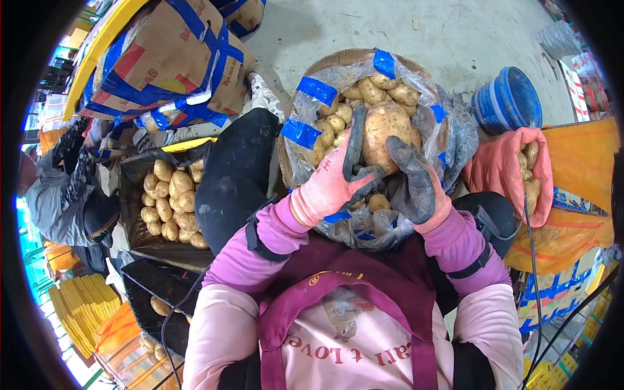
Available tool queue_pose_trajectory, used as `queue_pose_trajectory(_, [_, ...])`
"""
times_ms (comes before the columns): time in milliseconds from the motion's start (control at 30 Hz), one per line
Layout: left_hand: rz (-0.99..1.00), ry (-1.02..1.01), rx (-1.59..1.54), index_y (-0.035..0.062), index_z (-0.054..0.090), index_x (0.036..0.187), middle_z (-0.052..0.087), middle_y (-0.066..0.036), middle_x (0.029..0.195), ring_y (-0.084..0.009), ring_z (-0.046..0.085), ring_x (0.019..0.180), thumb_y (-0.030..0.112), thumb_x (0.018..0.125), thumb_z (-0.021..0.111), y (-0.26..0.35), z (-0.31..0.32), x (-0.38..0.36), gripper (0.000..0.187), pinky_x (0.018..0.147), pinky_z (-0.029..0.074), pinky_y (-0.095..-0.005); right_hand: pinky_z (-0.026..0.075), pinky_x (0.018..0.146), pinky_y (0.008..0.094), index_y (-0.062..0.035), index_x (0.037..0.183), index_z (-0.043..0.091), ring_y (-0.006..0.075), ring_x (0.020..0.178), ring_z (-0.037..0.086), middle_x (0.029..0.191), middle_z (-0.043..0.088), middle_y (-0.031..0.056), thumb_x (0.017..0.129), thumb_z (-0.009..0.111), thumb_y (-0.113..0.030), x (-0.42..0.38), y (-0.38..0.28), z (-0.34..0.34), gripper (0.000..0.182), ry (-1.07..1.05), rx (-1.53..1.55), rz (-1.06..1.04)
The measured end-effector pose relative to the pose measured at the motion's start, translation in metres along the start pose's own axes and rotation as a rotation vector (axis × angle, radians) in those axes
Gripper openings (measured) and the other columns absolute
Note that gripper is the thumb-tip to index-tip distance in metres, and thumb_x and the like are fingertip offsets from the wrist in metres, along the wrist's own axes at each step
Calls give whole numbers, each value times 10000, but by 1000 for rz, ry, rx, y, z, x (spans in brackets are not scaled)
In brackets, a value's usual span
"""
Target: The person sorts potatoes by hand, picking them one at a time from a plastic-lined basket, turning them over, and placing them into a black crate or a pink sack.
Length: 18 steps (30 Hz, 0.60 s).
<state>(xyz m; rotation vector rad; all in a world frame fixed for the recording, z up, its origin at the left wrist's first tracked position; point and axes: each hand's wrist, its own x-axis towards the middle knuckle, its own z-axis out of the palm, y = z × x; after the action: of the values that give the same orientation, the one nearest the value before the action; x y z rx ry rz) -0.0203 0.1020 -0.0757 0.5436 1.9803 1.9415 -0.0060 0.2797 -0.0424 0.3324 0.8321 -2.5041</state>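
A large potato [385,133] is held between my two gloved hands, above an open box [316,64] lined with clear plastic and edged with blue tape. My left hand [338,174], in a pink and dark grey glove, grips the potato's left side, fingers along it and thumb below. On the lower right side, the dark fingers of my right hand [417,185] curl against it. Several smaller potatoes [372,91] lie in the box around and beneath the held one. My palms and part of the potato's underside are hidden.
To the left stands a dark crate of potatoes [170,201]; beyond it a co-worker [65,188] bends over. Taped cartons [162,58] stand at upper left. On the right are a blue bucket [507,101] and a pink sack [510,169] with potatoes. A cable [530,260] hangs nearby.
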Motion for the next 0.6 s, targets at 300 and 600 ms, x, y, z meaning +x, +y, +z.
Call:
queue_pose_trajectory(300, [-37,88,-484,-37,290,1469,427,-224,1441,-307,453,1329,3,839,660,-2,2,2,731,1090,367,-362,546,926,376,-54,1352,488,225,1104,624,1260,603,89,967,585,-252,4,-7,3,444,-52,140,15])
queue_pose_trajectory(600, [95,133,231,-33,224,1499,390,-202,1470,-288,401,1361,5,849,638,-3,12,-7,771,1114,331,-371,542,934,385,-53,1354,488,230,1116,619,1254,604,104,963,592,-240,0,-2,-3,445,-109,105,51])
